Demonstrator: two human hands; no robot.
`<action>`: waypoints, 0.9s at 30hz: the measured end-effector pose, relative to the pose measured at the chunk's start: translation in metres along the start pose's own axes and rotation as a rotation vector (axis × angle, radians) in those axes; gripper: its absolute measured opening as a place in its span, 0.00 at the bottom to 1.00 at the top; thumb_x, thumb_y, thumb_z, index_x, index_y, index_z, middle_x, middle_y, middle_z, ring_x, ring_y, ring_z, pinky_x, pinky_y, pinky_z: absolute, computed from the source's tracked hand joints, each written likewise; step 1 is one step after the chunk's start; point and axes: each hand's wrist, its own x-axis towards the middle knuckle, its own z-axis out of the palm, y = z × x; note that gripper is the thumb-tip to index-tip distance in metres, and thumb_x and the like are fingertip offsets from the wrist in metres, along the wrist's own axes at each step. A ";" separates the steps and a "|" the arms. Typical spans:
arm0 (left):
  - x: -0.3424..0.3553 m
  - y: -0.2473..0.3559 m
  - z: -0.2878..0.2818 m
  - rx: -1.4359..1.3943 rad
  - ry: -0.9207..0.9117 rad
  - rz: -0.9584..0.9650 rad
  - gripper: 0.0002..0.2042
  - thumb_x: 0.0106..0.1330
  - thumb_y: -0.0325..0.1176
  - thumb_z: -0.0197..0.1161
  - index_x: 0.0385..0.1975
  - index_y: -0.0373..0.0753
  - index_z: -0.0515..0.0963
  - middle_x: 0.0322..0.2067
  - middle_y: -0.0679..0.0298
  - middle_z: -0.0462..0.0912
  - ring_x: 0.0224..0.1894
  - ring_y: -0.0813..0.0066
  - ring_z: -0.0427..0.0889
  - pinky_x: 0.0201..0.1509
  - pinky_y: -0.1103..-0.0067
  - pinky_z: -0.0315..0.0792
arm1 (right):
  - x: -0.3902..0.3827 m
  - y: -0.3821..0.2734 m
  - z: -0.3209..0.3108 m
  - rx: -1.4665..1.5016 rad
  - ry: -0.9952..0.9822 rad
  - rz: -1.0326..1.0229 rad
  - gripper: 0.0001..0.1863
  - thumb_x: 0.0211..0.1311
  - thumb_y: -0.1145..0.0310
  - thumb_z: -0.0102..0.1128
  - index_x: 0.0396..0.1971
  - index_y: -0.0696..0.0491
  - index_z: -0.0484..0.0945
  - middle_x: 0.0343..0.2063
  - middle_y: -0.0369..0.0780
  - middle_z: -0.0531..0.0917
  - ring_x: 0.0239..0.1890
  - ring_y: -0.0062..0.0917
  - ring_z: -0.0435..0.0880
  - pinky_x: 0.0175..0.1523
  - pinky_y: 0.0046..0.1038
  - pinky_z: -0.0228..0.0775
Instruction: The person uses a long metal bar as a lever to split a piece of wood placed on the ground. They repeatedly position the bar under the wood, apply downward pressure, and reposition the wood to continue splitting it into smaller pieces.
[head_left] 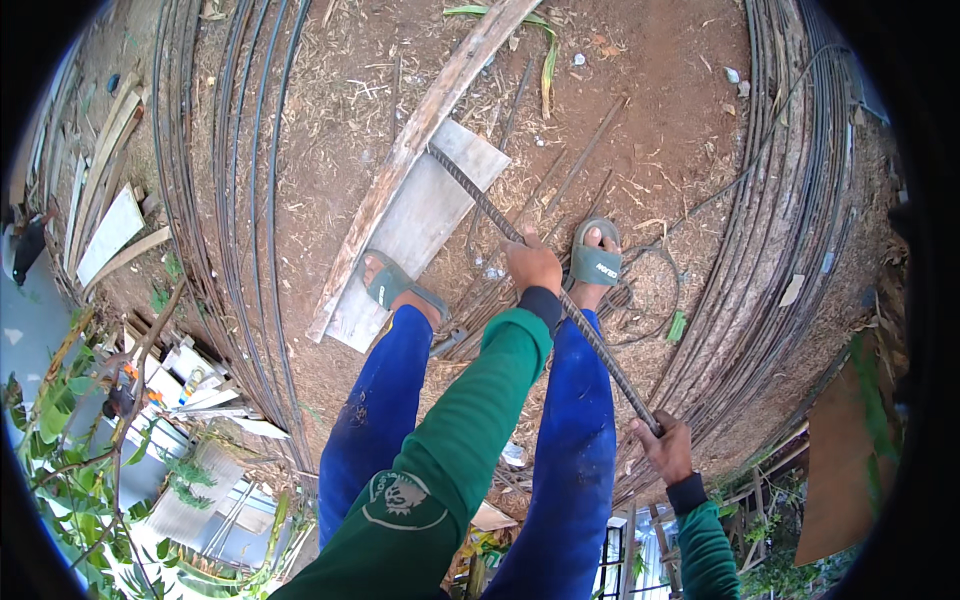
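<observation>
A ribbed steel rebar (473,189) runs slantwise in front of my legs, from the far left down to the near right. My left hand (533,265) is closed around it near its middle, close to my right foot. Lower and to the right, my right hand (665,448) grips the rebar's near end. The far end lies over a flat grey board (415,235), close to a long wooden plank (408,150). Whether that end touches the board or plank, I cannot tell.
My sandalled feet stand on either side, the left sandal (384,290) on the grey board. Long bundles of rods (262,190) lie on the left, with more rods (775,210) on the right. Loose wire (655,290) curls beside my right foot. Scrap boards (110,235) lie far left.
</observation>
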 end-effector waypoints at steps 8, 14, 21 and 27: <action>0.038 -0.013 0.050 0.062 0.353 0.256 0.29 0.75 0.41 0.44 0.59 0.14 0.55 0.44 0.24 0.73 0.46 0.31 0.76 0.48 0.53 0.72 | 0.128 0.105 0.048 -0.100 0.064 0.086 0.10 0.57 0.70 0.67 0.22 0.58 0.78 0.12 0.44 0.75 0.14 0.26 0.72 0.22 0.33 0.65; 0.036 -0.011 0.050 0.063 0.339 0.147 0.22 0.75 0.39 0.45 0.50 0.19 0.64 0.38 0.29 0.77 0.42 0.35 0.79 0.43 0.53 0.72 | 0.128 0.087 0.048 -0.273 0.066 0.041 0.09 0.56 0.66 0.66 0.25 0.57 0.80 0.19 0.52 0.80 0.24 0.49 0.81 0.30 0.41 0.73; 0.049 0.013 -0.014 1.684 -0.239 0.806 0.15 0.67 0.37 0.54 0.28 0.34 0.84 0.31 0.54 0.86 0.37 0.55 0.85 0.37 0.63 0.74 | 0.011 -0.006 0.010 -0.275 0.049 0.097 0.12 0.57 0.61 0.67 0.26 0.55 0.79 0.21 0.51 0.81 0.29 0.51 0.81 0.35 0.46 0.74; 0.072 0.008 -0.014 1.587 -0.260 0.703 0.11 0.63 0.38 0.58 0.35 0.41 0.85 0.30 0.63 0.86 0.33 0.66 0.86 0.31 0.67 0.72 | 0.008 -0.036 -0.013 -0.274 0.064 0.147 0.15 0.54 0.57 0.70 0.26 0.54 0.80 0.21 0.50 0.82 0.28 0.50 0.82 0.35 0.45 0.74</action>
